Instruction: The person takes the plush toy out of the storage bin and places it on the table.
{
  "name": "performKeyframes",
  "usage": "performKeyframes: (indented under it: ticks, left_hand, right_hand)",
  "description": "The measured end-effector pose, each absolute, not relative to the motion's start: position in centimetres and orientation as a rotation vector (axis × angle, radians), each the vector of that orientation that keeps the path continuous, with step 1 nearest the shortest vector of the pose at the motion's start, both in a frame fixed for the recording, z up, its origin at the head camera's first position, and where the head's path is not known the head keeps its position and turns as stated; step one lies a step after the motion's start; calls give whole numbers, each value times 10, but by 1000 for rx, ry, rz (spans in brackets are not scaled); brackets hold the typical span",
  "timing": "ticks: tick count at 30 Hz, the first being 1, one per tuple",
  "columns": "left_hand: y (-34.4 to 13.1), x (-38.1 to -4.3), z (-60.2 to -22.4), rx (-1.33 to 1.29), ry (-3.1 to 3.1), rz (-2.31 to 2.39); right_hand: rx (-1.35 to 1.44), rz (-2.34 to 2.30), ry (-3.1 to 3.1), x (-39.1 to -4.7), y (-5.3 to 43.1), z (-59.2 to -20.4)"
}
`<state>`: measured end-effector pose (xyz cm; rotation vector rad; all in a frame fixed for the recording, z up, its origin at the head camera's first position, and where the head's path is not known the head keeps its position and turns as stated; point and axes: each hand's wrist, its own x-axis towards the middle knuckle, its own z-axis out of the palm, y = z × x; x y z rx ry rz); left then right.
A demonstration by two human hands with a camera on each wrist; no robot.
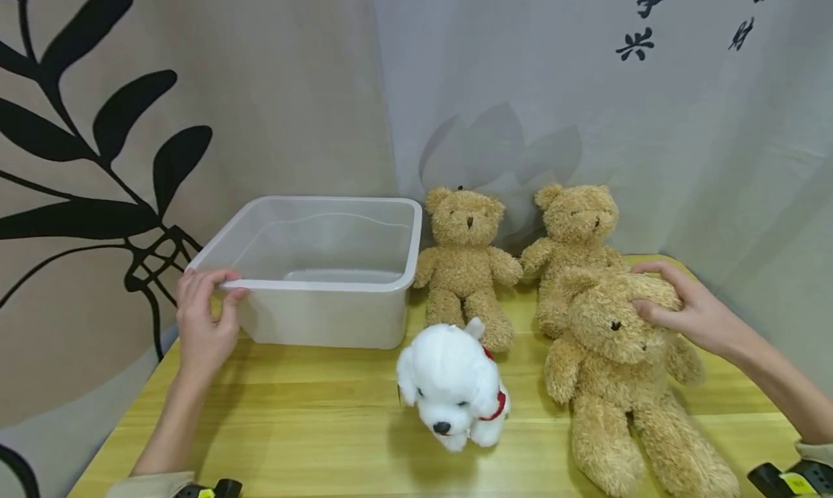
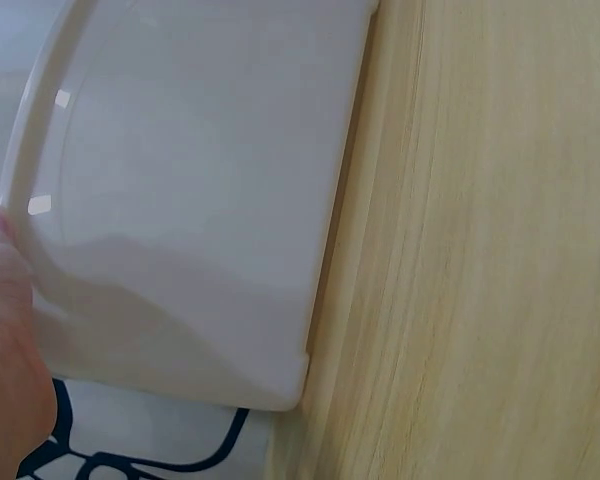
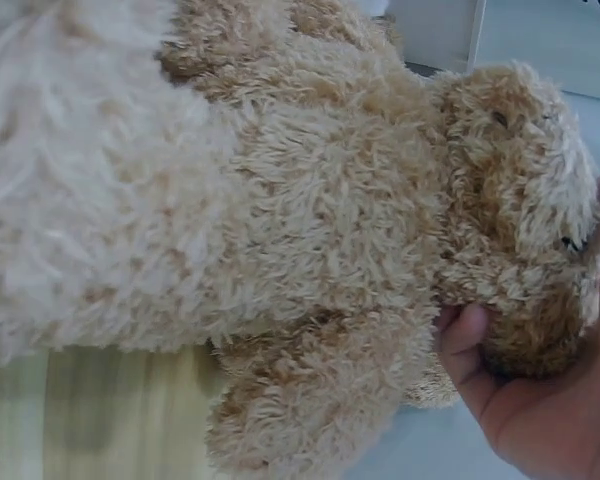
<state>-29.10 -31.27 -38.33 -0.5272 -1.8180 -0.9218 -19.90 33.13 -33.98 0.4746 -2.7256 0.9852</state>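
A translucent white plastic bin (image 1: 325, 317) stands at the left of the table. My left hand (image 1: 207, 317) grips its near left rim corner, thumb in front and fingers over the edge. In the left wrist view, that hand (image 2: 10, 350) shows beside the bin's wall (image 2: 200, 200). On the right, my right hand (image 1: 696, 317) holds a tan teddy bear (image 1: 618, 382) by the head. From the right wrist, the bear's shaggy body (image 3: 330, 190) fills much of the view, with my hand (image 3: 555, 415) around its head. A white plush dog (image 1: 449, 375) with a red collar stands between the hands.
Two more tan teddy bears sit at the back: one (image 1: 465, 259) right of the bin, another (image 1: 573, 223) partly behind the held bear. A pale curtain (image 1: 507, 71) hangs behind the wooden table (image 1: 312, 418). Dark leaf shapes (image 1: 84, 220) mark the fabric at left.
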Motion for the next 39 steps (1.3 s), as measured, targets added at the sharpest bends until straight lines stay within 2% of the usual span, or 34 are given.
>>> performKeyframes:
  ticks: [16,25,39]
  left_hand:
    - [-315,-288,-382,-526,-1844,-921]
    - [-317,-288,-383,-520,-1839,-911]
    - [-316,-286,-382,-559,-1903,-911]
  right_hand:
    - [351,942,-2897,-204,315,-334]
    - [472,1076,-2855,-204,319,-327]
    - [391,992,-2906,-202,318,-331]
